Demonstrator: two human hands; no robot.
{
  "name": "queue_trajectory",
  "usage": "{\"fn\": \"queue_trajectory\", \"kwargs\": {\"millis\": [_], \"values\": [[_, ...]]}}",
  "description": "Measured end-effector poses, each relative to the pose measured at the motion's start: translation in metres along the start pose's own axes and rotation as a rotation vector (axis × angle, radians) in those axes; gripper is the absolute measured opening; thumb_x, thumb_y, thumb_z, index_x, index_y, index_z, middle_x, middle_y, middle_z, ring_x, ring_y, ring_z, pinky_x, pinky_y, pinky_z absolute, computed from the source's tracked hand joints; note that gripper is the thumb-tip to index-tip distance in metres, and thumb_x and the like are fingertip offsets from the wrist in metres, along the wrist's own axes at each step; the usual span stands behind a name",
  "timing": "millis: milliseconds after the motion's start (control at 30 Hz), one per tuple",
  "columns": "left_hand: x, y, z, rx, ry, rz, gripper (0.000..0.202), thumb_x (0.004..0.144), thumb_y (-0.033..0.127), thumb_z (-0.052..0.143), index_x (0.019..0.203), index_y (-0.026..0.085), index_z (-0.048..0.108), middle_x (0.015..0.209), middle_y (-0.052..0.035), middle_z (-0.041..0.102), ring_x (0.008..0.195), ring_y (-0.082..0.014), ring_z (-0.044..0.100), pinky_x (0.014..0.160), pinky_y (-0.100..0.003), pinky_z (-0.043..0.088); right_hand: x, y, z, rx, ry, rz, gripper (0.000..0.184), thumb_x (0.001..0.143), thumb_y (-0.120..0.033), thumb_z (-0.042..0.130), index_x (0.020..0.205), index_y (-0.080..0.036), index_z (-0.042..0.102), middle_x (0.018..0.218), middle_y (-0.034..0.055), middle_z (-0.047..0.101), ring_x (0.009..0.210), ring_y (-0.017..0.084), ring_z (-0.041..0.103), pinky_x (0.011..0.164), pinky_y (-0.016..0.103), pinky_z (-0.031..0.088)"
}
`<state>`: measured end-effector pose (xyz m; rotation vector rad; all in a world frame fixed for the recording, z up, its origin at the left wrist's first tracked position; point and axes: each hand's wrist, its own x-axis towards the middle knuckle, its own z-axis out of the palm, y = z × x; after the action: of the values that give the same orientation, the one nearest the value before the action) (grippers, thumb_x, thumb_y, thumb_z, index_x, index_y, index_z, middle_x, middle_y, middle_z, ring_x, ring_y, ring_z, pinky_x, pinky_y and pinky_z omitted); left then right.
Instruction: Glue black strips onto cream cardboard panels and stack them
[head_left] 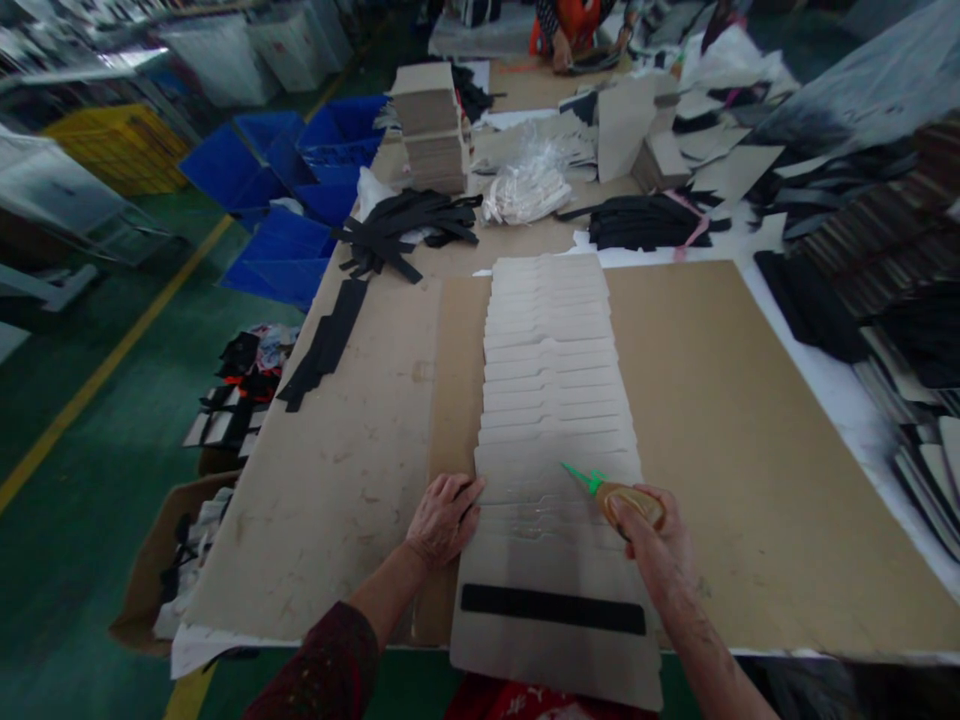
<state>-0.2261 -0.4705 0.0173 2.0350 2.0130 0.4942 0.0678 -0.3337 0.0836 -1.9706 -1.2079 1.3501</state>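
Observation:
My right hand (660, 535) is wrapped round a squeeze bottle of amber glue (630, 503), its green nozzle (577, 472) pointing left above a row of overlapping grey cardboard pieces (555, 410). Thin shiny lines show on several pieces below the nozzle. My left hand (446, 517) rests with fingers extended at the row's left edge, touching the board. Across the nearest cardboard piece (555, 665), which juts past the table's front edge, lies a black strip (553, 609).
More black strips (326, 345) lie along the table's left side, with a heap (412, 225) behind. Cardboard stacks (429, 130) and bundled black strips (649, 222) stand farther back. Blue bins (277, 255) and a carton (150, 560) are left of the table. Across it, another person's hands (561, 52) work.

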Motion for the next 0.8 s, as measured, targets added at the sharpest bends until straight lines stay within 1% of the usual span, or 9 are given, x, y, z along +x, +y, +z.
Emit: {"fn": "queue_trajectory", "kwargs": {"millis": [167,300,500,633,800], "values": [[0.0,-0.001,0.001,0.013,0.005,-0.001,0.048,0.091,0.025,0.049,0.139,0.028,0.047,0.116,-0.0081,0.054,0.103,-0.025,0.049,0.093,-0.045,0.048,0.005,0.004,-0.018,0.0,0.068,-0.003,0.054,0.066,-0.058,0.073,0.104,-0.022,0.062,0.072,0.0007,0.065,0.049,0.017,0.057,0.038,0.027,0.048],[0.0,-0.002,0.002,0.023,0.013,0.001,0.046,0.091,0.025,0.05,0.137,0.026,0.049,0.115,-0.0084,0.055,0.102,-0.0248,0.05,0.091,-0.044,0.049,0.01,0.005,-0.032,0.012,0.135,0.004,0.055,0.066,-0.057,0.074,0.104,-0.02,0.062,0.07,0.0015,0.064,0.048,0.017,0.056,0.038,0.028,0.048],[0.0,-0.004,0.002,0.025,0.032,0.011,0.048,0.091,0.024,0.051,0.138,0.028,0.048,0.114,-0.0074,0.055,0.102,-0.0243,0.051,0.092,-0.043,0.049,0.02,0.006,-0.05,0.011,0.216,-0.02,0.053,0.066,-0.055,0.075,0.103,-0.018,0.063,0.074,0.003,0.064,0.052,0.017,0.058,0.039,0.026,0.048],[0.001,-0.004,0.001,0.032,0.034,0.016,0.047,0.091,0.024,0.051,0.138,0.027,0.048,0.114,-0.0074,0.055,0.102,-0.0242,0.051,0.092,-0.042,0.049,0.024,0.008,-0.055,-0.008,0.233,-0.012,0.055,0.066,-0.055,0.075,0.105,-0.017,0.063,0.074,0.0028,0.064,0.053,0.017,0.058,0.039,0.026,0.048],[0.001,-0.004,0.001,0.044,0.021,0.018,0.046,0.092,0.024,0.05,0.138,0.025,0.049,0.115,-0.0079,0.055,0.103,-0.0236,0.051,0.093,-0.042,0.049,0.021,0.01,-0.054,0.033,0.238,-0.004,0.057,0.065,-0.055,0.075,0.105,-0.017,0.062,0.078,0.0042,0.064,0.057,0.018,0.059,0.041,0.026,0.047]]}}
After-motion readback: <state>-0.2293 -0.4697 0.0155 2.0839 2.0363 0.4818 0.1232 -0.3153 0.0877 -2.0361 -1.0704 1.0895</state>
